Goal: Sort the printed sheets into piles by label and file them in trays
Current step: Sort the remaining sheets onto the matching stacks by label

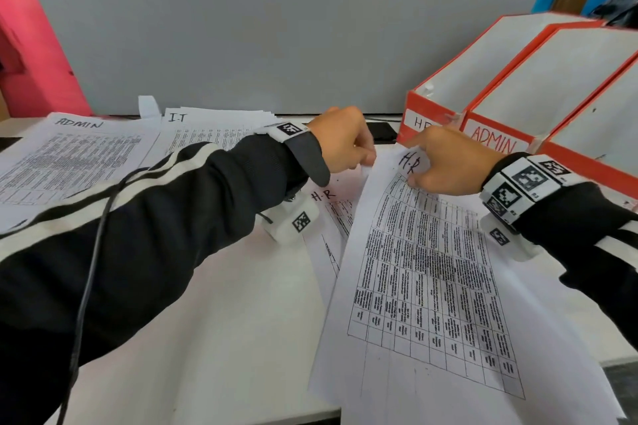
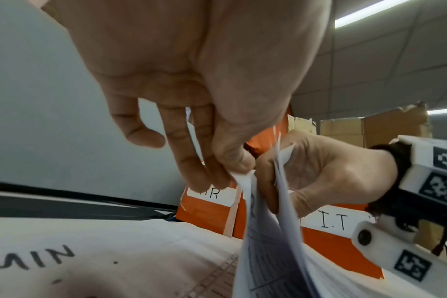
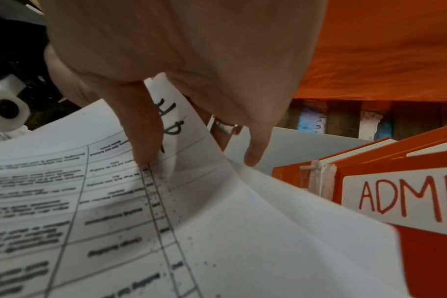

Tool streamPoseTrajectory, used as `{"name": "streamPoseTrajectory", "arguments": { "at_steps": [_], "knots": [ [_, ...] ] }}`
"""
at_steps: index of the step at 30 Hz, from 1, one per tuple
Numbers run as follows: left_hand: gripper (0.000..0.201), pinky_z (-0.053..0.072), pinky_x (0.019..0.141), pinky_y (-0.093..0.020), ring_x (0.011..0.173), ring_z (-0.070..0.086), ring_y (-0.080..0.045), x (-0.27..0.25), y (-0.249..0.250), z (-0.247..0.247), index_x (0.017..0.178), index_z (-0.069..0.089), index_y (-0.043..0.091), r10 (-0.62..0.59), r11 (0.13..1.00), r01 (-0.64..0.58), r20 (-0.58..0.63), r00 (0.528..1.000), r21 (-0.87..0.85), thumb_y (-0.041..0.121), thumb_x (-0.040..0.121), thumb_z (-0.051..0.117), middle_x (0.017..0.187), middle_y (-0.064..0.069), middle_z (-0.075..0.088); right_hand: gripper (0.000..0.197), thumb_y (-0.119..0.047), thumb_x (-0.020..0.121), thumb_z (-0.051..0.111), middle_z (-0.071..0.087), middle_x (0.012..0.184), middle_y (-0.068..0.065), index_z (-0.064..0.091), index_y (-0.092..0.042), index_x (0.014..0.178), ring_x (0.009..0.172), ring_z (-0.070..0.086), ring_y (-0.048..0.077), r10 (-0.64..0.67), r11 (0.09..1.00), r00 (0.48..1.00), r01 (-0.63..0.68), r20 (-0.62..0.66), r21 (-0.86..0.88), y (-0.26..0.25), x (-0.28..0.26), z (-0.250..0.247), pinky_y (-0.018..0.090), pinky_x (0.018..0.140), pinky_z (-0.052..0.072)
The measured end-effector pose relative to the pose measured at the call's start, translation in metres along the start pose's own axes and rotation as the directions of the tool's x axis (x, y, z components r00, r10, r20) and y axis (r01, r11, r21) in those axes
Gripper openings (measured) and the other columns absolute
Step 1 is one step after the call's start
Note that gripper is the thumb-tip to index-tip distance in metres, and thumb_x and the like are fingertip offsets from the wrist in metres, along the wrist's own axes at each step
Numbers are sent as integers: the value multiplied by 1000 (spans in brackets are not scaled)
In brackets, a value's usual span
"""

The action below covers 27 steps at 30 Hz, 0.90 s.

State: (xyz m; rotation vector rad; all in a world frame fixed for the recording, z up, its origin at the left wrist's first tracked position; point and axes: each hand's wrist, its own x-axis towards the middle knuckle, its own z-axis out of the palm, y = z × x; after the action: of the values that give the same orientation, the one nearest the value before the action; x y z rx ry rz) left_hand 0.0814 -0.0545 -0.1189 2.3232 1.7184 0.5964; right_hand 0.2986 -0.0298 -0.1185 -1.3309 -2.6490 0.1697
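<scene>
A stack of printed sheets labelled H.R (image 1: 431,269) lies slanted on the white desk, in front of the orange trays. My left hand (image 1: 366,159) pinches its top left corner, seen close up in the left wrist view as a pinch on the sheet corner (image 2: 245,181). My right hand (image 1: 417,172) grips the top edge by the H.R writing, and one of its fingers (image 3: 143,131) lies on the page. Another H.R sheet (image 1: 324,197) lies beneath, partly hidden by my left wrist. The HR tray (image 1: 424,121) stands just behind both hands.
The ADMIN tray (image 1: 493,141) and a third orange tray (image 1: 587,162), labelled I.T (image 2: 334,221), stand to the right of the HR tray. An ADMIN pile (image 1: 69,155) and an I.T pile (image 1: 207,128) lie at the back left. A grey partition (image 1: 241,45) closes the desk's rear.
</scene>
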Motion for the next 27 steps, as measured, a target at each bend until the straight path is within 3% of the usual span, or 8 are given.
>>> {"name": "streamPoseTrajectory", "arguments": {
  "at_steps": [4, 8, 10, 13, 17, 21, 23, 27],
  "knots": [
    [43, 49, 67, -21, 71, 72, -16, -5, -9, -1, 92, 76, 11, -108, 994, 109, 118, 987, -2, 43, 103, 50, 80, 4, 76, 43, -17, 89, 77, 75, 121, 0, 69, -19, 131, 104, 72, 18, 45, 999, 999, -46, -13, -11, 8, -5, -4, 34, 83, 62],
    [64, 53, 82, -28, 91, 69, -22, -12, -32, 2, 110, 74, 9, -307, 863, 131, 299, 904, 488, 66, 80, 70, 104, -4, 74, 51, -14, 90, 78, 69, 131, 3, 63, -16, 139, 119, 67, 24, 59, 998, 996, -60, -66, -15, 11, -14, -12, 29, 87, 49],
    [56, 51, 74, -22, 89, 67, -17, -13, -38, 2, 114, 74, 11, -303, 872, 129, 314, 900, 473, 55, 79, 78, 99, 1, 71, 53, -12, 91, 77, 66, 136, 8, 60, -13, 142, 124, 64, 28, 76, 997, 994, -79, -79, -27, 11, -17, -13, 28, 85, 44],
    [38, 43, 50, -8, 59, 55, -7, -11, -38, -1, 108, 77, 11, -283, 919, 175, 285, 916, 352, 32, 78, 86, 68, 10, 61, 53, -13, 91, 77, 65, 138, 9, 60, -14, 141, 123, 63, 28, 73, 997, 994, -75, -84, -23, 9, -17, -14, 29, 84, 44],
    [25, 58, 83, -32, 79, 64, -20, -5, -40, 2, 100, 75, 8, -313, 903, 223, 206, 927, 367, 28, 84, 78, 85, -5, 68, 51, -14, 91, 78, 68, 133, 6, 62, -15, 139, 105, 61, 16, 68, 998, 995, -68, -75, -6, 8, -18, -10, 27, 82, 44],
    [5, 55, 71, -29, 70, 57, -19, -2, -37, -1, 85, 68, 16, -294, 892, 224, 126, 948, 392, 20, 85, 71, 76, -2, 63, 50, -14, 89, 80, 70, 127, -2, 60, -24, 134, 109, 68, 18, 37, 999, 997, -36, -69, 11, 9, -16, -10, 29, 80, 51],
    [5, 53, 66, -29, 68, 56, -20, 0, -36, -3, 83, 69, 16, -296, 883, 227, 112, 949, 410, 21, 84, 71, 76, -3, 65, 55, -13, 87, 82, 67, 118, -8, 55, -30, 131, 99, 66, 14, 22, 999, 996, -19, -81, 38, 10, -14, -12, 28, 77, 53],
    [16, 59, 75, -35, 71, 62, -22, 2, -33, -2, 89, 75, 12, -279, 896, 228, 84, 957, 380, 26, 83, 71, 86, -7, 76, 51, -11, 86, 81, 69, 114, -9, 60, -26, 131, 93, 63, 8, -7, 998, 996, 12, -90, 55, 9, -12, -13, 24, 75, 51]
  ]
}}
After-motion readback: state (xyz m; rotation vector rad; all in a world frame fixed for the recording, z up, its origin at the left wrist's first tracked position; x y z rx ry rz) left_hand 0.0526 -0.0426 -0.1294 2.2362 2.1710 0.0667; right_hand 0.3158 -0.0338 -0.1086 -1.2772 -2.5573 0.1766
